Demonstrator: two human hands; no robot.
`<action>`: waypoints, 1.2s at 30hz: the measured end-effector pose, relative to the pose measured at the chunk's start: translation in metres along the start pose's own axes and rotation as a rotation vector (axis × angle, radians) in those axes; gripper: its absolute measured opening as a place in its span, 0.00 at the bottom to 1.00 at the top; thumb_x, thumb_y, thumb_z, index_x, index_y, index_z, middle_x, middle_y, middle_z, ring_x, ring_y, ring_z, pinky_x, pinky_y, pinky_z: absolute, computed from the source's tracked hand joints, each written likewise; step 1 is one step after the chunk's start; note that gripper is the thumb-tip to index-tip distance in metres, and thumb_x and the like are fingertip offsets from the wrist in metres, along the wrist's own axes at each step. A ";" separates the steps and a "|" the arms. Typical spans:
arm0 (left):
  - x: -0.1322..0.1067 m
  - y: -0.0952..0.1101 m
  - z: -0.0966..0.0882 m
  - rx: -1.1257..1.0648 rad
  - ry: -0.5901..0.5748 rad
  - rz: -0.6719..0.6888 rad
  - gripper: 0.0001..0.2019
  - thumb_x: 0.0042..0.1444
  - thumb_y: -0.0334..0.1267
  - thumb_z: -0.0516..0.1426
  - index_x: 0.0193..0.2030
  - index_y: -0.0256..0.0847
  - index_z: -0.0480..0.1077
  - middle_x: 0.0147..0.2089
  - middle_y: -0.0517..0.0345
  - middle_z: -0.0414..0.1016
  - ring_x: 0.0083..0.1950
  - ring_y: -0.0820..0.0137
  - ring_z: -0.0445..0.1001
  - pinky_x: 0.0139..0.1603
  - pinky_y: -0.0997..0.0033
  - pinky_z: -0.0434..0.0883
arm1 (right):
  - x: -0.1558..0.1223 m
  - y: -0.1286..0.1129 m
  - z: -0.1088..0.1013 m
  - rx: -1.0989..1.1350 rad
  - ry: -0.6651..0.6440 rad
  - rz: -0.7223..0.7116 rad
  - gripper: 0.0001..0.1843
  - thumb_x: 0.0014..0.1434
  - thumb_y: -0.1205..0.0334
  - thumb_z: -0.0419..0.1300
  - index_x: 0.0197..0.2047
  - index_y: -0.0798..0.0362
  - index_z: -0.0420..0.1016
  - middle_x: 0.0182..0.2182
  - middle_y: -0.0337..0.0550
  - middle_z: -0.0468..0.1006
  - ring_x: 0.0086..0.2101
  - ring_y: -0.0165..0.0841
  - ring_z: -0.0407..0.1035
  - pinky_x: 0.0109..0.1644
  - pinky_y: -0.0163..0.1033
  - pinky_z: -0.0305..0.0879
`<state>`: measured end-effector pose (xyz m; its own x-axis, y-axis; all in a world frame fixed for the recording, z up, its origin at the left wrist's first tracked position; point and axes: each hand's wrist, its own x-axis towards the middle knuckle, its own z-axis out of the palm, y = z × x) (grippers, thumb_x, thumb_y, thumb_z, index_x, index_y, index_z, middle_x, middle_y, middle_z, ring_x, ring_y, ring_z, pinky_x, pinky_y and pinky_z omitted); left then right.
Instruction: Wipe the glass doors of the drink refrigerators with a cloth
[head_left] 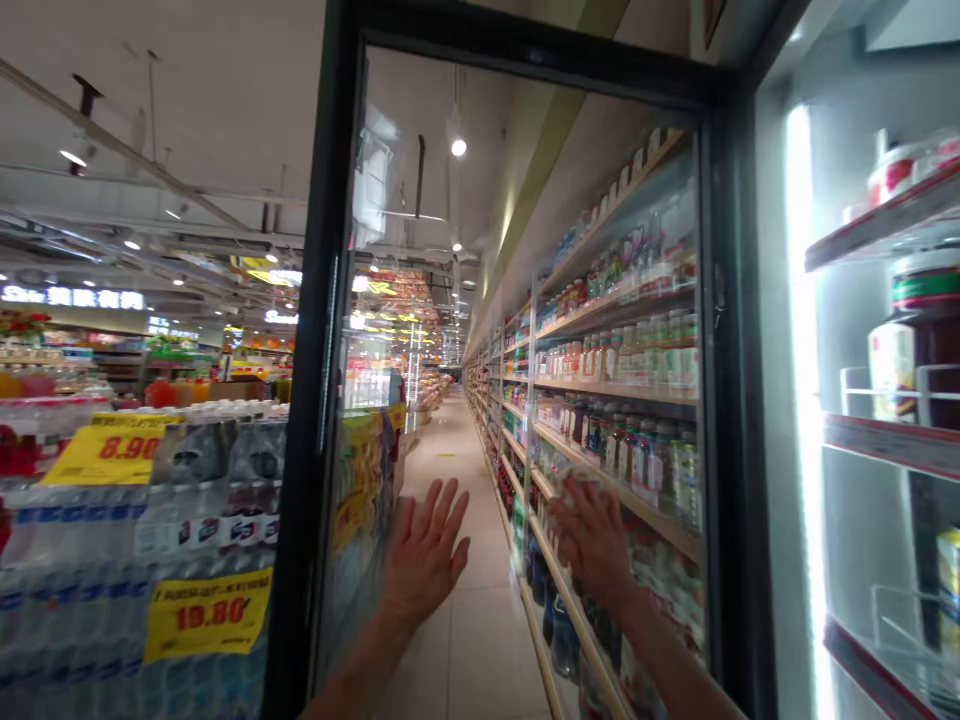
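My left hand (426,552) is raised with its back toward me, fingers stretched and spread, holding nothing. To its right is my right hand (591,538), a little blurred, with its fingers extended and nothing visible in them. Both are in front of the transparent pane of a black-framed glass door (306,380), which stands swung open beside a lit refrigerator (772,400). Whether either palm touches the glass, I cannot tell.
Bottles stand on the refrigerator shelves (892,440) at the right. Through the pane appear long shelves of bottled drinks (615,365) and a tiled aisle (450,440). Stacked packs of bottled water (75,550) with yellow price signs (208,615) stand at the left.
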<state>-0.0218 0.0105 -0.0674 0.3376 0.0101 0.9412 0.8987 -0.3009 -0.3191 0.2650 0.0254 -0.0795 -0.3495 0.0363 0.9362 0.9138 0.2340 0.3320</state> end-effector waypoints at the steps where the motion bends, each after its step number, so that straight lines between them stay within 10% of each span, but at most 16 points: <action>1: -0.001 -0.001 0.000 -0.004 -0.004 0.002 0.24 0.60 0.44 0.48 0.62 0.41 0.59 0.62 0.52 0.63 0.70 0.67 0.42 0.69 0.57 0.39 | -0.001 0.010 -0.001 -0.024 0.051 0.114 0.23 0.58 0.63 0.50 0.57 0.46 0.64 0.61 0.47 0.60 0.62 0.43 0.49 0.62 0.58 0.47; 5: -0.001 0.002 0.001 -0.023 -0.005 0.007 0.24 0.59 0.44 0.49 0.61 0.40 0.60 0.61 0.50 0.64 0.70 0.66 0.41 0.69 0.55 0.39 | 0.009 0.036 -0.005 -0.098 0.318 0.601 0.25 0.61 0.62 0.44 0.61 0.54 0.59 0.63 0.57 0.54 0.63 0.48 0.47 0.59 0.63 0.50; 13: 0.052 0.032 -0.004 -0.010 0.008 0.037 0.26 0.60 0.46 0.49 0.63 0.38 0.56 0.65 0.50 0.58 0.70 0.64 0.45 0.69 0.55 0.39 | 0.024 -0.022 -0.003 0.029 0.054 -0.056 0.21 0.58 0.66 0.51 0.55 0.44 0.67 0.59 0.43 0.63 0.62 0.39 0.49 0.64 0.54 0.45; 20: 0.065 0.035 -0.002 0.034 -0.002 0.034 0.26 0.60 0.47 0.47 0.63 0.39 0.56 0.66 0.51 0.55 0.70 0.65 0.45 0.69 0.56 0.33 | 0.044 0.054 -0.007 -0.090 0.380 0.655 0.26 0.61 0.61 0.43 0.61 0.56 0.61 0.62 0.57 0.56 0.62 0.47 0.48 0.59 0.61 0.51; 25: 0.063 0.035 -0.003 0.018 0.017 0.027 0.25 0.60 0.46 0.48 0.63 0.39 0.58 0.66 0.51 0.55 0.70 0.65 0.46 0.69 0.56 0.34 | 0.054 0.039 -0.011 0.006 0.111 0.051 0.22 0.58 0.63 0.49 0.56 0.46 0.67 0.61 0.45 0.61 0.62 0.41 0.50 0.64 0.54 0.47; 31: 0.066 0.035 -0.002 0.019 0.015 0.027 0.25 0.60 0.46 0.48 0.62 0.39 0.59 0.65 0.52 0.57 0.68 0.65 0.50 0.69 0.57 0.34 | 0.065 0.071 -0.013 -0.057 0.378 0.499 0.26 0.60 0.62 0.44 0.61 0.52 0.60 0.62 0.54 0.56 0.63 0.46 0.48 0.60 0.60 0.51; 36: 0.064 0.033 0.001 0.003 0.041 0.018 0.26 0.60 0.46 0.48 0.63 0.39 0.57 0.65 0.51 0.56 0.69 0.65 0.48 0.69 0.58 0.35 | 0.066 0.052 -0.012 0.020 0.099 0.050 0.23 0.59 0.63 0.48 0.58 0.44 0.64 0.61 0.46 0.61 0.63 0.41 0.48 0.63 0.55 0.48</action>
<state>0.0296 0.0018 -0.0176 0.3420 -0.0345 0.9391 0.8934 -0.2979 -0.3363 0.2918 0.0279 0.0013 -0.2802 -0.0477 0.9587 0.9249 0.2538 0.2830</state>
